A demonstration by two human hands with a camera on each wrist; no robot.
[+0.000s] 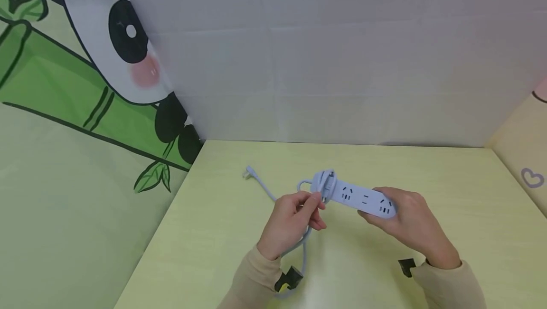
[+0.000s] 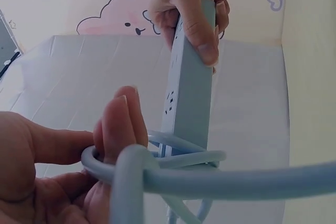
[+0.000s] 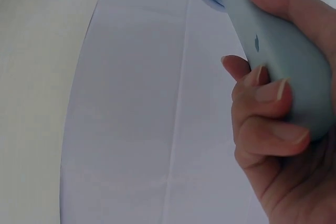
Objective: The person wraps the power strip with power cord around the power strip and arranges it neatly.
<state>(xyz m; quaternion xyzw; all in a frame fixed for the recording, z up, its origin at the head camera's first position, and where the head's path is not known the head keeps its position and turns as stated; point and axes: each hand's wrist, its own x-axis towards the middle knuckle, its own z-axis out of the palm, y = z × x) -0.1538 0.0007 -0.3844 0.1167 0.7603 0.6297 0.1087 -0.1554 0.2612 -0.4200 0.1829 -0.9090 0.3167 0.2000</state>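
Observation:
A pale power strip (image 1: 356,198) is held above the table, tilted down to the right. My right hand (image 1: 412,223) grips its right end, thumb on one side and fingers curled round the other (image 3: 270,124). Several turns of its cord (image 1: 323,184) wrap the left end. My left hand (image 1: 288,221) pinches the cord there, and in the left wrist view a cord loop (image 2: 100,169) passes round its fingers. The loose cord runs down behind the left wrist. Its plug (image 1: 249,172) lies to the left of the strip, at the end of a straight length of cord.
The light yellow table (image 1: 448,181) meets a pale back wall (image 1: 342,76). A printed panel with a cartoon panda and bamboo (image 1: 85,95) stands at the left. Another printed panel (image 1: 525,157) borders the right side. Dark wrist mounts (image 1: 289,278) sit at both sleeves.

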